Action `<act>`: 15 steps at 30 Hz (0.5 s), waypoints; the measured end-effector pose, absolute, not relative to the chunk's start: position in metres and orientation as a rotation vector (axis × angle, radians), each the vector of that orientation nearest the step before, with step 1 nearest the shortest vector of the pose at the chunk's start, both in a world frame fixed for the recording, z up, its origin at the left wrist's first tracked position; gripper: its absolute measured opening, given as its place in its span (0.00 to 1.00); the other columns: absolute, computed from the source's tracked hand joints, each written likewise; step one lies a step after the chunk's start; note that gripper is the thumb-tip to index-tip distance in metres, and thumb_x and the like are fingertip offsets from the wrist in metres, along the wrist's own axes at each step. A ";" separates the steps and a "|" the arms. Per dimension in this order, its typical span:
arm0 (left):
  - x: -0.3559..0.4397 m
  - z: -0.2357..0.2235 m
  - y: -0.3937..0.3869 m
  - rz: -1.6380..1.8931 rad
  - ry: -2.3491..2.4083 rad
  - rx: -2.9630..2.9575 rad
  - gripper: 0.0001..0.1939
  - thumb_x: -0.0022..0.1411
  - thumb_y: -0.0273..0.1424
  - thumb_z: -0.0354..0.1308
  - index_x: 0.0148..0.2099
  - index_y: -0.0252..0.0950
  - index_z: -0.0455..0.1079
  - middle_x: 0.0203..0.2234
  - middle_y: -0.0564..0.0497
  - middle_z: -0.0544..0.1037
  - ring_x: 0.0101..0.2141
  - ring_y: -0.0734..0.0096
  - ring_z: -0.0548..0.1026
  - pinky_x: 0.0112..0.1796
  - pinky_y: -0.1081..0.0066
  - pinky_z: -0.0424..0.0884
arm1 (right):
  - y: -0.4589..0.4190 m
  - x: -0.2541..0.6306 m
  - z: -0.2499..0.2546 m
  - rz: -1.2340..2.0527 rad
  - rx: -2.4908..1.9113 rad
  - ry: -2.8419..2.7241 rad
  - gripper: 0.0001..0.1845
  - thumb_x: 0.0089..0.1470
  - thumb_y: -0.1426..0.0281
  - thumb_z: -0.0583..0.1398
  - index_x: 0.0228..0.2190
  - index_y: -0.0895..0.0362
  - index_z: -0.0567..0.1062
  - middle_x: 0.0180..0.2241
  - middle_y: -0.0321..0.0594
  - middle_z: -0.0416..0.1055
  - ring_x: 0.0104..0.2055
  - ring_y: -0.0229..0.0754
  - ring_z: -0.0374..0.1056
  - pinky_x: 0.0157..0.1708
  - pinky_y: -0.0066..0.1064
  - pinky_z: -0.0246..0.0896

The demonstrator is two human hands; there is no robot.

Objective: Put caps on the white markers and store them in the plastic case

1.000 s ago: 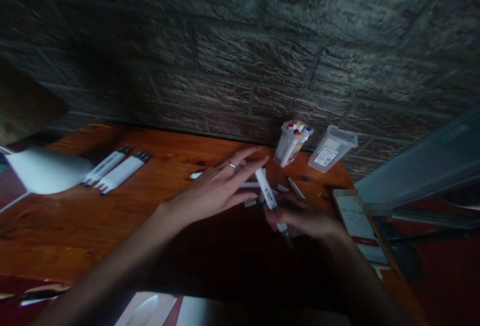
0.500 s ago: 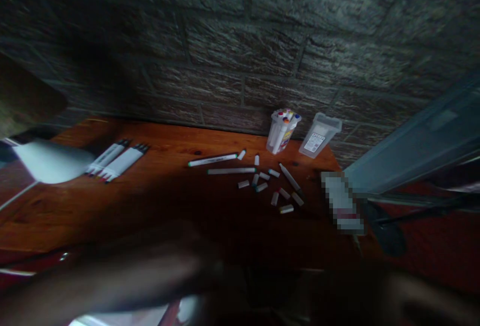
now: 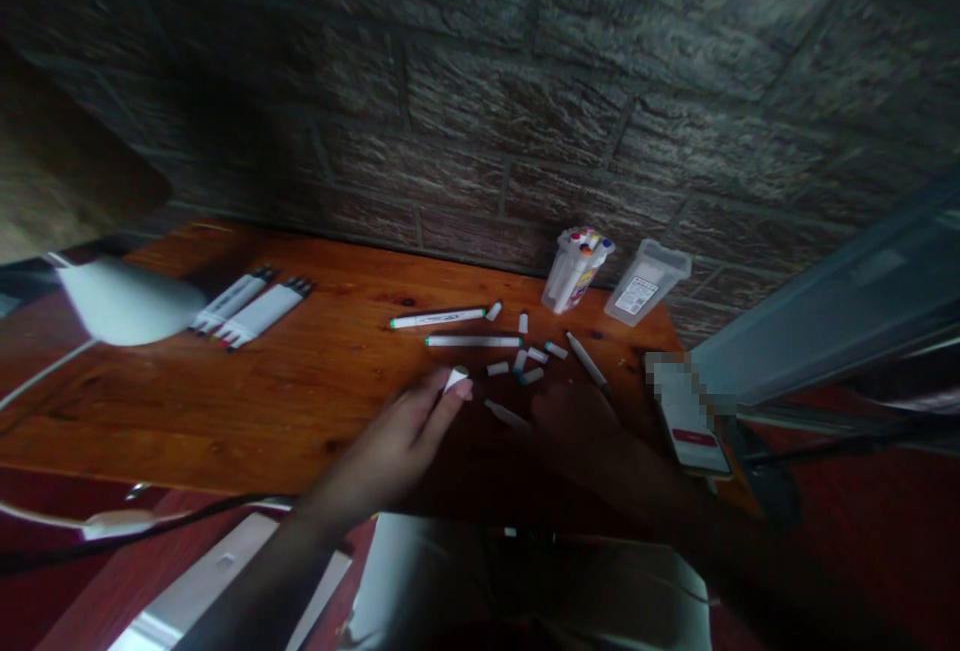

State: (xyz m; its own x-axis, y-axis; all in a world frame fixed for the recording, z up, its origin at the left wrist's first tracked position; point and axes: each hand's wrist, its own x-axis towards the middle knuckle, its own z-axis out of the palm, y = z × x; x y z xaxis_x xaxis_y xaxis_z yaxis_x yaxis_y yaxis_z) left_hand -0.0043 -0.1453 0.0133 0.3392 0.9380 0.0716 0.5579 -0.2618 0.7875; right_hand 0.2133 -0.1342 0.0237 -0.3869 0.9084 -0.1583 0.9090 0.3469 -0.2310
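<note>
My left hand [image 3: 409, 431] pinches a short white marker cap [image 3: 455, 380] between thumb and fingers, just above the table. My right hand [image 3: 574, 423], in shadow, is closed around an uncapped white marker [image 3: 507, 416] whose tip points left toward the cap. Beyond the hands lie two white markers with green ends, a nearer one [image 3: 474, 342] and a farther one [image 3: 438, 319]. Several loose caps [image 3: 537, 355] are scattered past my right hand. Another uncapped marker [image 3: 586, 361] lies to their right. My right hand covers part of the table.
A clear holder [image 3: 568, 276] with upright markers stands near the brick wall, beside an empty clear container [image 3: 646, 281]. Bundled markers [image 3: 262, 316] lie left, near a white lamp [image 3: 127, 301]. A phone [image 3: 691, 421] rests at the right edge. A cable [image 3: 187, 519] runs below the table.
Both hands, blurred low in the view before, are now over the table, the left with a cap and the right with a marker. The caps at the near right are now hidden by my right hand.
</note>
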 end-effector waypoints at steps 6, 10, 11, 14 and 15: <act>-0.007 0.003 -0.138 0.889 1.211 1.826 0.15 0.69 0.42 0.53 0.47 0.38 0.74 0.40 0.50 0.83 0.40 0.65 0.80 0.43 0.71 0.74 | -0.100 0.287 0.033 -0.222 2.192 2.255 0.18 0.60 0.55 0.58 0.37 0.56 0.80 0.37 0.48 0.80 0.38 0.50 0.76 0.36 0.37 0.65; -0.006 -0.008 -0.138 0.851 1.196 1.859 0.14 0.70 0.41 0.53 0.48 0.39 0.74 0.42 0.51 0.83 0.43 0.64 0.80 0.45 0.69 0.74 | -0.078 0.318 0.018 -0.357 2.168 2.254 0.14 0.59 0.63 0.59 0.30 0.58 0.80 0.32 0.47 0.80 0.33 0.47 0.75 0.31 0.32 0.61; -0.006 -0.009 -0.137 0.841 1.203 1.863 0.15 0.70 0.42 0.52 0.48 0.39 0.74 0.43 0.51 0.83 0.43 0.64 0.80 0.45 0.69 0.74 | -0.076 0.321 0.017 -0.372 2.165 2.273 0.14 0.59 0.63 0.58 0.31 0.58 0.80 0.32 0.46 0.80 0.33 0.46 0.75 0.31 0.32 0.60; -0.005 -0.009 -0.136 0.802 1.238 1.886 0.15 0.71 0.42 0.50 0.49 0.40 0.73 0.44 0.51 0.82 0.44 0.63 0.80 0.47 0.67 0.73 | -0.082 0.318 0.031 -0.443 2.124 2.384 0.15 0.61 0.62 0.56 0.38 0.57 0.79 0.35 0.43 0.80 0.35 0.44 0.75 0.32 0.31 0.61; -0.004 -0.008 -0.136 0.780 1.236 1.908 0.15 0.72 0.41 0.49 0.49 0.40 0.73 0.44 0.51 0.82 0.44 0.64 0.80 0.47 0.67 0.72 | -0.088 0.313 0.041 -0.524 2.059 2.457 0.16 0.62 0.61 0.55 0.40 0.56 0.78 0.35 0.41 0.79 0.35 0.43 0.75 0.32 0.30 0.61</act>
State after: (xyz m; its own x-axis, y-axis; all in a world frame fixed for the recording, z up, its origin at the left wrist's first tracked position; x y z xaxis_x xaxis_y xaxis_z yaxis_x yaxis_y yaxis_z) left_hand -0.0044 -0.1362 -0.0084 0.3571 0.9284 0.1022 0.4918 -0.2800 0.8245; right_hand 0.3131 -0.0877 0.0407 -0.1929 0.9735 -0.1230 0.9389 0.1467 -0.3113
